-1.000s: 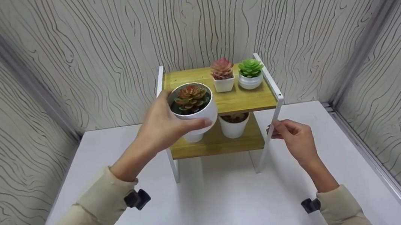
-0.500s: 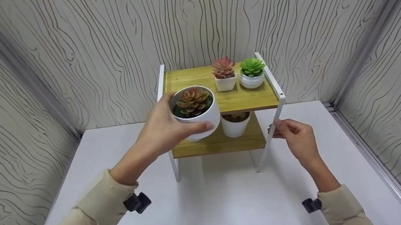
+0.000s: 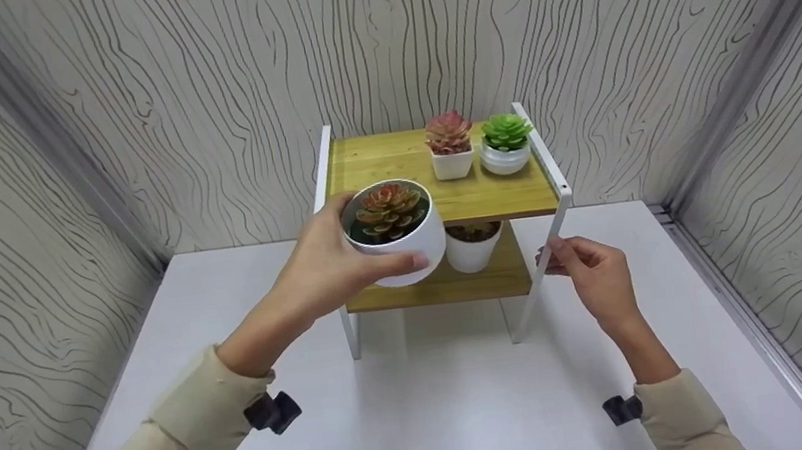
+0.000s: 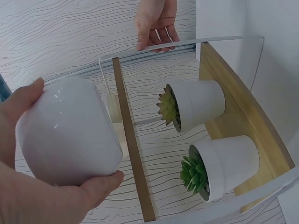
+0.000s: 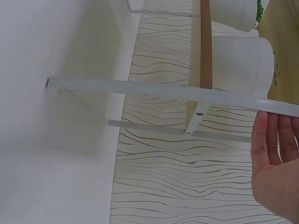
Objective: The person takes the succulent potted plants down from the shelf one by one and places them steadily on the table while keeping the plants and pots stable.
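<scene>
In the head view, my left hand (image 3: 312, 269) grips a white pot (image 3: 416, 257) holding a reddish-green succulent (image 3: 390, 212). The pot is off the shelf, in front of the top board's left front edge and tilted toward me. Its thumb lies across the front, and the other fingers are mostly hidden behind. The stand is a two-tier plant shelf with a yellow-brown wooden top board (image 3: 378, 156) and white side frames. My right hand (image 3: 596, 278) holds the right front leg (image 3: 543, 269) between thumb and fingers.
A pink succulent (image 3: 448, 135) in a square pot and a green succulent (image 3: 506, 134) in a round pot stand at the top board's right. Below, the left wrist view shows two potted plants, a yellowish succulent (image 4: 167, 106) and a green succulent (image 4: 193, 175). Patterned walls surround the white table (image 3: 438, 417).
The left hand has lowered the held pot slightly toward the viewer, tipping its opening more into view. The right hand keeps its place on the shelf leg.
</scene>
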`<state>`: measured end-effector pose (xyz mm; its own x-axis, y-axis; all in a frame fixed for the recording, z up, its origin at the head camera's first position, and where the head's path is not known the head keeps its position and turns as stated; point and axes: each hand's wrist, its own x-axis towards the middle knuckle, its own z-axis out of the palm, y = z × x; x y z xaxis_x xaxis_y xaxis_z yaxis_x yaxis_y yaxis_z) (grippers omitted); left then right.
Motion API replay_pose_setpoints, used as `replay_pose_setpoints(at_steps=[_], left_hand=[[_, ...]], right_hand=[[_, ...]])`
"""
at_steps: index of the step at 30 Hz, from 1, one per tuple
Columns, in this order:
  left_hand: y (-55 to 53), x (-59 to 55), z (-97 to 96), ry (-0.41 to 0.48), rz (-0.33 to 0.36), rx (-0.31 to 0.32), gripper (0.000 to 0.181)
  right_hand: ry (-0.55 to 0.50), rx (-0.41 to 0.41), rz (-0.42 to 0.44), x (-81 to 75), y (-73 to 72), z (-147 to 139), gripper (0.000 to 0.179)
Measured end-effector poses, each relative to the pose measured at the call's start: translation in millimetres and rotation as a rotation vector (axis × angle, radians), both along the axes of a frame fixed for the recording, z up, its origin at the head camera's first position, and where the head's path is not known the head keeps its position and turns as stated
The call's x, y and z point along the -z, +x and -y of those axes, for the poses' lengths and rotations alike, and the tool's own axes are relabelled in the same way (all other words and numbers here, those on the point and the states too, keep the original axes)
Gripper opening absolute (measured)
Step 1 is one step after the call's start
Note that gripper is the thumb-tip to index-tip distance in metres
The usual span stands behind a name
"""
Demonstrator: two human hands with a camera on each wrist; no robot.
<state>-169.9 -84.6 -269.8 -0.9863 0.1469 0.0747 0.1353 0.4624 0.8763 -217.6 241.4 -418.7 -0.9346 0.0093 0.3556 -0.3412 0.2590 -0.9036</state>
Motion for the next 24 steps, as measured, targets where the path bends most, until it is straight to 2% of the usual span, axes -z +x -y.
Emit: replay_pose_setpoints(at_steps=[6, 24], left_hand=[[5.0, 5.1, 0.5, 0.011, -0.009, 0.036, 0.098], [13.1, 28.1, 10.8, 0.074, -0.017, 0.05, 0.089]], right_hand=[[-0.007, -0.004, 0.017, 0.2, -1.0, 2, 0.034], [-0.021, -0.023, -0.015, 0.2, 0.0, -1, 0.029]])
